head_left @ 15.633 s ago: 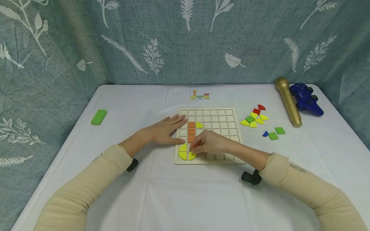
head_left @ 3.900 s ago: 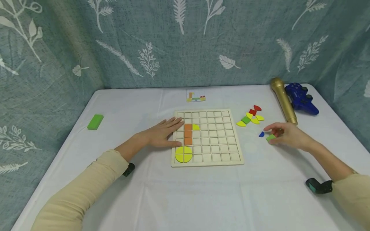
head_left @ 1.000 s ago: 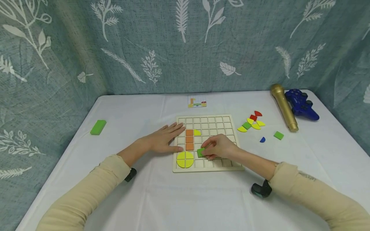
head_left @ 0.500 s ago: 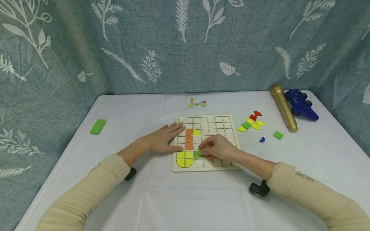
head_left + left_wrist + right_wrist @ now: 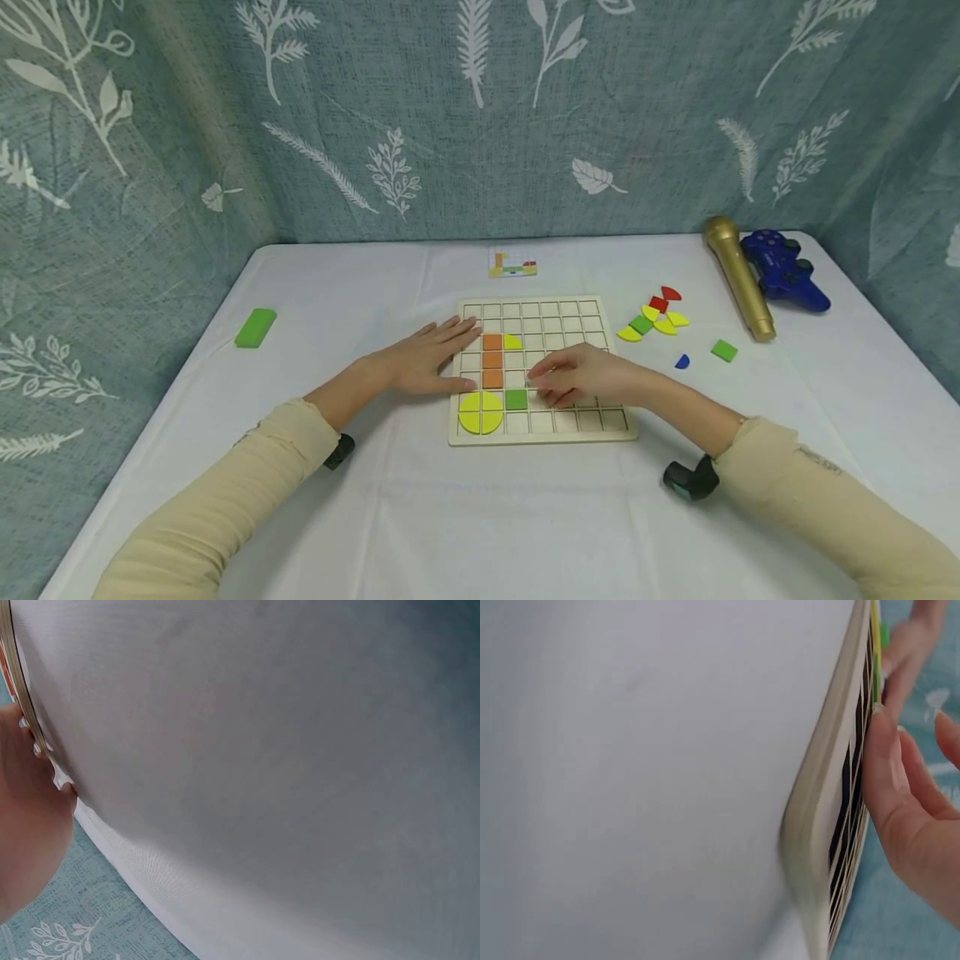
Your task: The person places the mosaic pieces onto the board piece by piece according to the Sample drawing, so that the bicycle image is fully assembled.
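A wooden grid board (image 5: 558, 310) lies mid-table in the head view. My left hand (image 5: 420, 362) rests flat at its left edge, fingers spread and straight. Over the board's lower middle hovers my right hand (image 5: 581, 375), its fingers loosely bent around nothing; in the right wrist view its thumb and fingers stand apart. Just left of its fingertips a green square tile (image 5: 516, 400) sits in a cell. Several yellow quarter-circle tiles form a yellow circle (image 5: 480, 413) at the lower left. Above it runs a column of orange squares (image 5: 492, 360), with a yellow quarter tile (image 5: 512, 342) beside its top.
Right of the board lie red, yellow and green tiles (image 5: 650, 315), a blue semicircle tile (image 5: 682, 362) and a green square (image 5: 724, 350). A pattern card (image 5: 513, 262) lies behind the board. Farther out are a gold microphone (image 5: 741, 279), a blue game controller (image 5: 783, 268) and a green block (image 5: 256, 328).
A green square has been brought from the right-hand tiles to a cell beside the yellow circle. My right hand has let it go and shifted right. The left hand stays in place.
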